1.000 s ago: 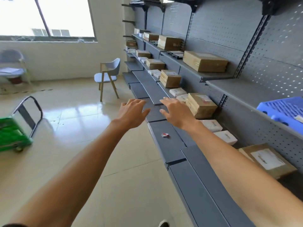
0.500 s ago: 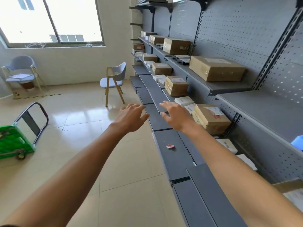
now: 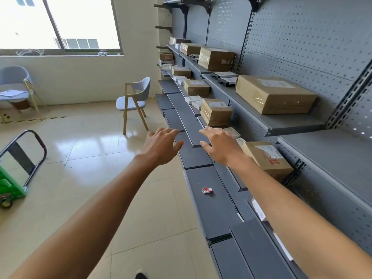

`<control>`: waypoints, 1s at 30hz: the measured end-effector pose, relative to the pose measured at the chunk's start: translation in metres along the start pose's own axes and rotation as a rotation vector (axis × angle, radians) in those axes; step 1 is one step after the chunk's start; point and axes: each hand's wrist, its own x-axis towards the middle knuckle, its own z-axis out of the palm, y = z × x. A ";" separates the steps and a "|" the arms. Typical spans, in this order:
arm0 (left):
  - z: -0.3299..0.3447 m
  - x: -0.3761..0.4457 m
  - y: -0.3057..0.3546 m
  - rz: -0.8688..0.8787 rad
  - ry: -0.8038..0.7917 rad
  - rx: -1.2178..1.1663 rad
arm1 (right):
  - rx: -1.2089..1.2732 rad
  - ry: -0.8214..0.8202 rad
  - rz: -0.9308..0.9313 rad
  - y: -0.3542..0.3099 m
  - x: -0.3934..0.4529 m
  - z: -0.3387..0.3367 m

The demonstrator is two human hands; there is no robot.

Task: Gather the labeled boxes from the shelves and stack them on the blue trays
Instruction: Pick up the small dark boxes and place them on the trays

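A person reaches both bare arms along a grey wall of shelves (image 3: 298,123), the left hand (image 3: 161,147) and right hand (image 3: 219,147) empty, fingers spread, palms down above the lower ledge. The nearest labeled box (image 3: 265,158), taped brown cardboard, sits just beside the right wrist; it looks stiff and fairly light, best gripped by its two opposite sides. No blue tray is in view.

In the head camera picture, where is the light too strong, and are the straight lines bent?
Head view: the window is overexposed to near white and throws glare on the floor tiles; the wide lens tilts and bows the shelf uprights; both hands stay fairly sharp.
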 end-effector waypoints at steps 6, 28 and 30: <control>0.019 0.058 -0.068 -0.019 0.007 -0.033 | -0.026 -0.042 -0.032 -0.019 0.090 0.033; 0.063 0.297 -0.234 0.089 0.015 -0.155 | 0.169 0.078 0.299 -0.005 0.348 0.080; 0.072 0.327 -0.226 0.115 0.012 -0.158 | 0.186 0.132 0.337 0.016 0.362 0.078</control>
